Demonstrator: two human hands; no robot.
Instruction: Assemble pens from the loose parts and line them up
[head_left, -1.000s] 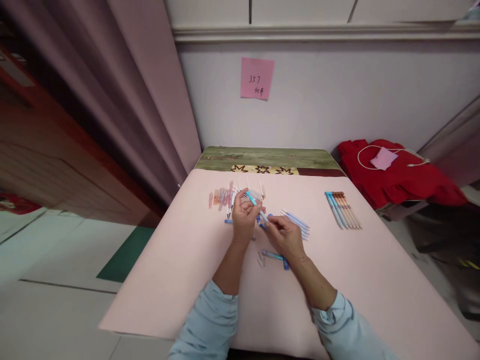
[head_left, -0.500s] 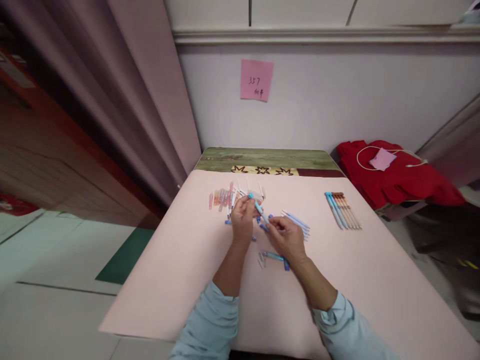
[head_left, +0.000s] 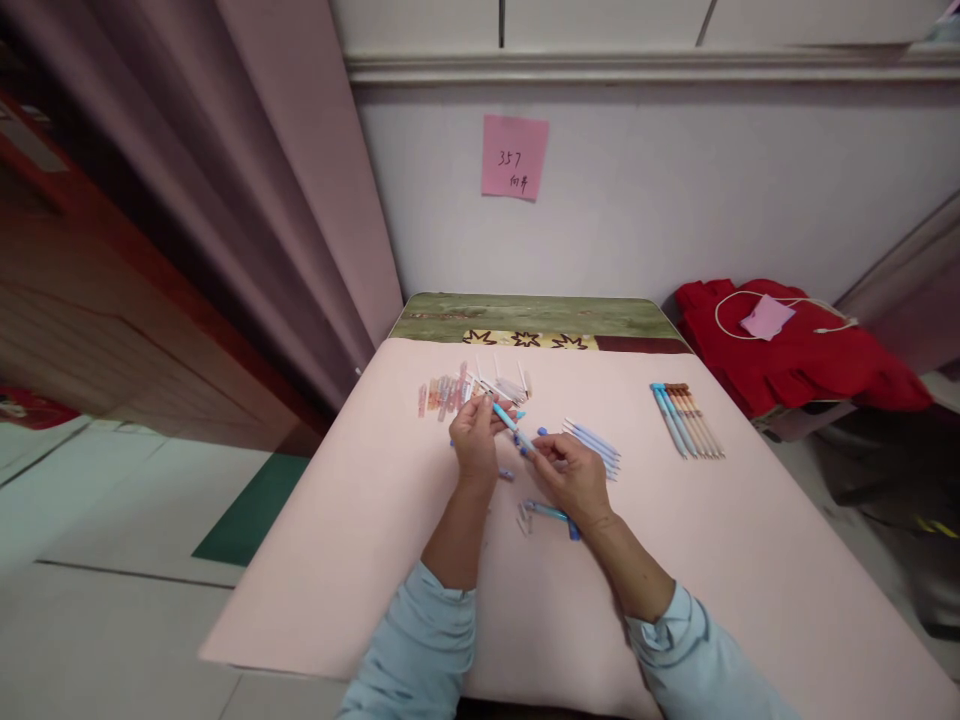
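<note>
A light-blue pen (head_left: 506, 418) slants between my two hands above the table. My left hand (head_left: 475, 442) is closed on its upper end, and a small bright-blue piece (head_left: 520, 414) shows beside those fingertips. My right hand (head_left: 576, 478) pinches the pen's lower end with thumb and fingers. Just right of it lies a row of several blue-violet pen parts (head_left: 594, 442). Nearer to me are a blue pen barrel (head_left: 546, 511), a dark-blue piece (head_left: 574, 528) and small clear bits (head_left: 523, 518). Behind my left hand lie pinkish patterned tubes (head_left: 448, 390) and thin white refills (head_left: 523, 374).
A pale pink sheet (head_left: 360, 540) covers most of the table. At the right, several blue and brown-topped pens (head_left: 686, 420) lie side by side. Red cloth (head_left: 795, 360) with a white cable sits beyond the right edge. A pink note (head_left: 514, 158) is on the wall.
The bright-blue piece at the pen's top now shows apart from it, by my left fingertips. My left hand has shifted slightly left and down. My right hand has hardly moved.
</note>
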